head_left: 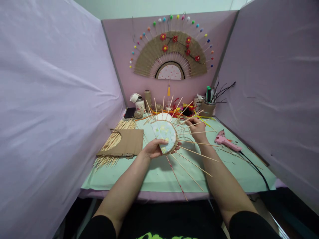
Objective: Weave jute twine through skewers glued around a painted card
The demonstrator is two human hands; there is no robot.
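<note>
A half-round fan base [163,131] with a pale blue floral face is in my left hand [156,148], thumb on the front and fingers curled behind. Thin wooden sticks [199,155] radiate from its curved, twine-edged rim; the lowest stick has red marks. Among the upper right sticks, my right hand [196,128] is pinched closed on thin twine [185,137], which loops loosely between the sticks. The exact grip at its fingertips is partly hidden by the sticks.
Cut cardboard [132,141] lies on a pile of loose sticks [107,161] at left. A pink glue gun [228,141] with a black cord rests at right. Jars, twine spools, a phone [129,113] and twigs line the back. A decorated fan [149,54] hangs on the back panel.
</note>
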